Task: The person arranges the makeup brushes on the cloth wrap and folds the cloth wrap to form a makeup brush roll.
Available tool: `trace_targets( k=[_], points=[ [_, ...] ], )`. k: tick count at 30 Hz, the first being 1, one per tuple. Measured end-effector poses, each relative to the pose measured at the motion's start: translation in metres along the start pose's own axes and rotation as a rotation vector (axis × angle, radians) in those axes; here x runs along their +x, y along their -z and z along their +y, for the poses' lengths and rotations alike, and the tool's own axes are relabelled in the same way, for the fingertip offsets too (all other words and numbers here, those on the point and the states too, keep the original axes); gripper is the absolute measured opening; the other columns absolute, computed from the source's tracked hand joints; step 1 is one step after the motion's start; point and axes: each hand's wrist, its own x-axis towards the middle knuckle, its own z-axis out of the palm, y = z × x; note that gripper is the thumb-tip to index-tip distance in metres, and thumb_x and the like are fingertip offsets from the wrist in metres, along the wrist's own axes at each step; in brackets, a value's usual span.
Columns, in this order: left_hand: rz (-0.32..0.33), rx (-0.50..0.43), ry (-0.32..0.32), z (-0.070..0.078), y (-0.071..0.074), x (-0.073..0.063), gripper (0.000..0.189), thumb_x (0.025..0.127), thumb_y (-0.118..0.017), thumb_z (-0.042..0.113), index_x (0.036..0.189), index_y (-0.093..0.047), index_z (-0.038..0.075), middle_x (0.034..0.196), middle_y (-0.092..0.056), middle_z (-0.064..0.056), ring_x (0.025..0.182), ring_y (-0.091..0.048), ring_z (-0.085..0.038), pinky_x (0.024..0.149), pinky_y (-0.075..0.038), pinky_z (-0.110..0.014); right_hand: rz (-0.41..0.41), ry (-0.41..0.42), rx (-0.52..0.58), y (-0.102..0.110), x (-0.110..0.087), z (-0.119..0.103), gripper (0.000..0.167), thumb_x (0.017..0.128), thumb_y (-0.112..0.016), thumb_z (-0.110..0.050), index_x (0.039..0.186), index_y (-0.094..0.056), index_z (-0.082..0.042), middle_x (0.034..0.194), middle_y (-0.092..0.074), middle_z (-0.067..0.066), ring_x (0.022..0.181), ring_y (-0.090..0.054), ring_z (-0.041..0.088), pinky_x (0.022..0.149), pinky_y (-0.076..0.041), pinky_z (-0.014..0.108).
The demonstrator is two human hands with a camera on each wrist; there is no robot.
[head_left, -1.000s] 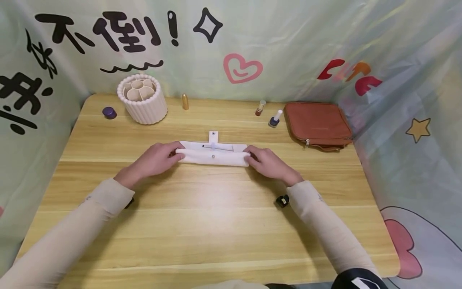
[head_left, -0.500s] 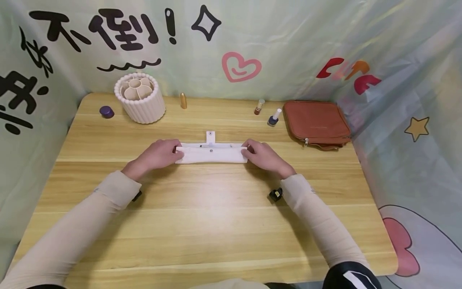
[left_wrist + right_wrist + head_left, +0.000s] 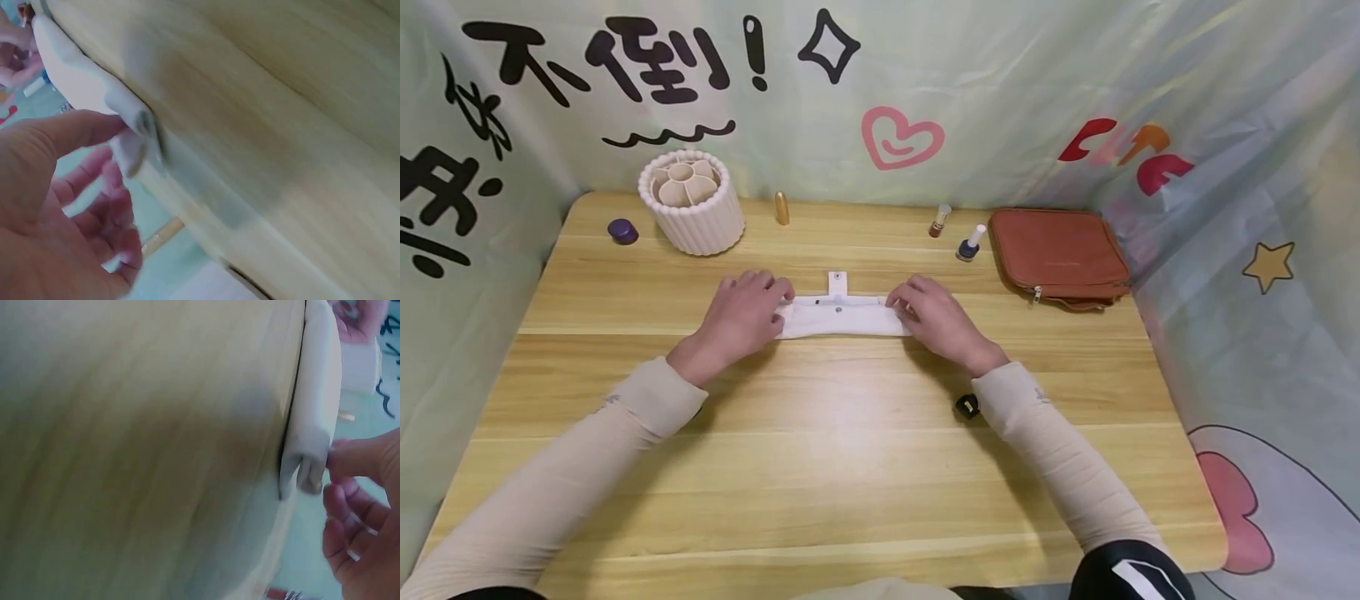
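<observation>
A white fabric roll-up case (image 3: 850,321) lies folded into a flat strip on the table, with a metal snap at its middle. Its snap tab (image 3: 837,283) sticks out from the far edge. My left hand (image 3: 737,317) is at the left end; in the left wrist view the thumb (image 3: 94,128) touches the case and the other fingers are loosely bent. At the right end is my right hand (image 3: 936,321), its thumb (image 3: 356,457) against the case in the right wrist view, other fingers loose. Layered folds show at the case's end (image 3: 306,472).
A ribbed white round organizer (image 3: 696,208) stands at the back left beside a purple lid (image 3: 622,232). Behind the case are a gold tube (image 3: 782,208), a small bottle (image 3: 939,221) and dark nail polish (image 3: 972,243). A brown zip pouch (image 3: 1060,258) lies at right.
The front fold has come down over the inside of the case, covering more of it. Both hands have loosened their pinch at the ends and shifted inward over the case, fingers higher.
</observation>
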Motion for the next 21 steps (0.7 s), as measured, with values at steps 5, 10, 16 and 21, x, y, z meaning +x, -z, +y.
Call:
trace_targets(
  k=[5,10,16,21],
  points=[
    [-0.007,-0.015,-0.085,0.005,-0.007,0.005,0.022,0.102,-0.061,0.005,0.123,-0.068,0.008,0.111,-0.071,-0.011,0.094,-0.066,-0.030,0.086,-0.053,-0.048,-0.016,0.115,-0.080,-0.002,-0.002,-0.005,0.027,0.106,-0.067,-0.004,0.131,-0.078,-0.006,0.112,-0.069,0.009,0.101,-0.063,0.024,0.094,-0.058,0.040],
    [-0.068,-0.185,-0.025,0.004,-0.009,0.011,0.027,0.105,-0.057,0.013,0.128,-0.068,0.005,0.113,-0.068,-0.010,0.098,-0.063,-0.027,0.088,-0.055,-0.045,-0.047,0.121,-0.054,-0.003,-0.005,-0.002,0.034,0.108,-0.069,-0.016,0.141,-0.074,-0.010,0.114,-0.068,0.007,0.098,-0.059,0.021,0.087,-0.053,0.037],
    [-0.083,-0.429,0.002,0.006,-0.009,0.032,0.045,0.107,-0.056,0.021,0.148,-0.061,0.001,0.148,-0.062,-0.018,0.135,-0.059,-0.036,0.116,-0.047,-0.056,-0.075,0.127,-0.023,-0.003,-0.004,0.004,0.038,0.109,-0.069,-0.021,0.146,-0.070,-0.014,0.114,-0.066,0.006,0.099,-0.056,0.021,0.088,-0.049,0.037],
    [-0.112,-0.576,0.015,0.010,-0.010,0.049,0.060,0.109,-0.058,0.026,0.163,-0.045,0.003,0.164,-0.047,-0.020,0.125,-0.061,-0.035,0.116,-0.046,-0.053,-0.089,0.118,-0.008,-0.003,-0.003,0.004,0.039,0.108,-0.070,-0.021,0.147,-0.069,-0.016,0.115,-0.065,0.007,0.099,-0.056,0.022,0.088,-0.049,0.037]
  ],
)
